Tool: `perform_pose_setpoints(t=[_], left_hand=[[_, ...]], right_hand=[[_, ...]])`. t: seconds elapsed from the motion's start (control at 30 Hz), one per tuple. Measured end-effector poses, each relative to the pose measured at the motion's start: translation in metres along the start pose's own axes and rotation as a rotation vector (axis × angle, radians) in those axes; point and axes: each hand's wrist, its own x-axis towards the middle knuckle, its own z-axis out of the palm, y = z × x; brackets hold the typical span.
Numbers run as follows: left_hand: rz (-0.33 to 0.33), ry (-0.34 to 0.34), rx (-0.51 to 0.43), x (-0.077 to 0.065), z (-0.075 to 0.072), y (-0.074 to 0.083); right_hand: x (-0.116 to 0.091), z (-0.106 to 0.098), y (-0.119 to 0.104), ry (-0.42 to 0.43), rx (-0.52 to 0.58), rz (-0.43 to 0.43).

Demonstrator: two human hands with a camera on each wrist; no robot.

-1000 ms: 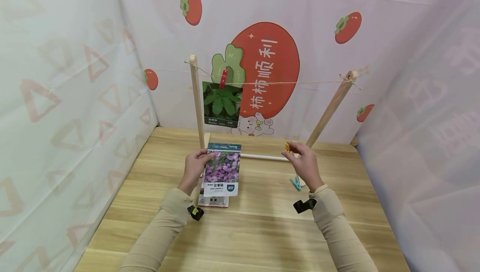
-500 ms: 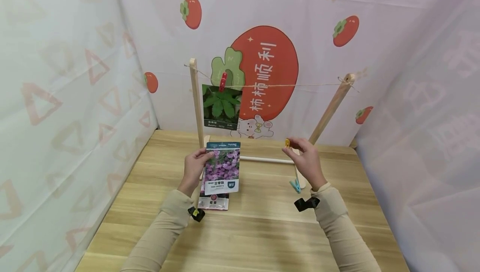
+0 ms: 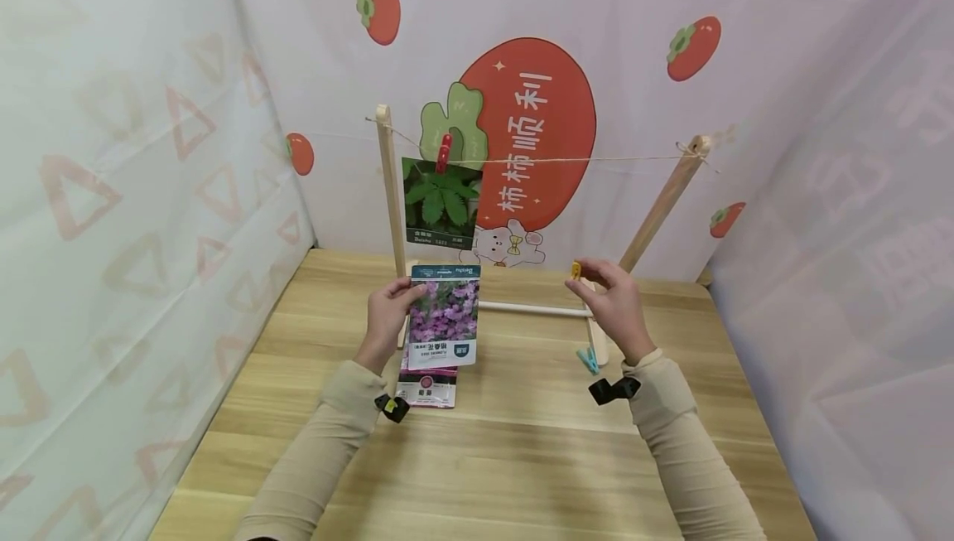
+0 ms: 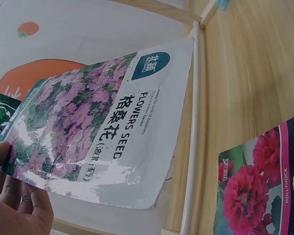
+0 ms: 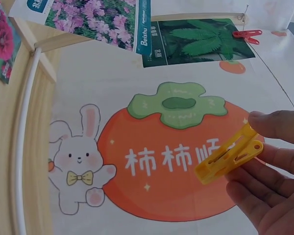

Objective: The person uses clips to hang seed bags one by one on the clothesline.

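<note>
My left hand pinches a flower seed packet by its left edge, thumb on the front; pink blossoms and a white lower band show, with the print upside down in the head view. My right hand holds a yellow clothespin between thumb and fingers, its jaws pointing away from the palm. Above the left hand, a green-leaf seed packet hangs from a string, clipped by a red clothespin. Partly covered by the held packet in the head view, a hollyhock seed packet lies on the table.
Two wooden posts carry the string, and a white rod joins their feet. A blue clothespin lies by the right foot. Printed cloth walls enclose the wooden table at the back and sides.
My left hand has raised the flower seed packet slightly, uncovering more of the hollyhock packet. My right hand, with the yellow clothespin, has shifted a little up and to the right.
</note>
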Motion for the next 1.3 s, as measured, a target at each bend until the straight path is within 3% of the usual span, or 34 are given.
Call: perform_pose_setpoints(t=[0.17, 0.43, 0.57, 0.73, 0.93, 1.1, 1.3], left_hand=[[0.021, -0.009, -0.02, 0.002, 0.002, 0.011], [0.035, -0.027, -0.057, 0.0, 0.007, 0.018], [0.034, -0.042, -0.07, 0.001, 0.009, 0.024], [0.078, -0.04, -0.031, 0.004, 0.012, 0.034], [0.113, -0.049, -0.024, 0.006, 0.017, 0.044], [0.116, -0.041, -0.043, 0.008, 0.02, 0.048], [0.107, -0.054, -0.041, 0.008, 0.026, 0.053]], right_hand=[[0.006, -0.002, -0.004, 0.008, 0.053, -0.015], [0.01, -0.009, -0.009, 0.036, 0.031, -0.049], [0.012, -0.013, -0.029, 0.054, 0.042, -0.064], [0.019, -0.021, -0.049, 0.07, 0.069, -0.112], [0.026, -0.02, -0.033, 0.069, 0.135, -0.098], [0.031, -0.021, -0.022, 0.071, 0.129, -0.116], [0.036, -0.025, -0.023, 0.081, 0.077, -0.131]])
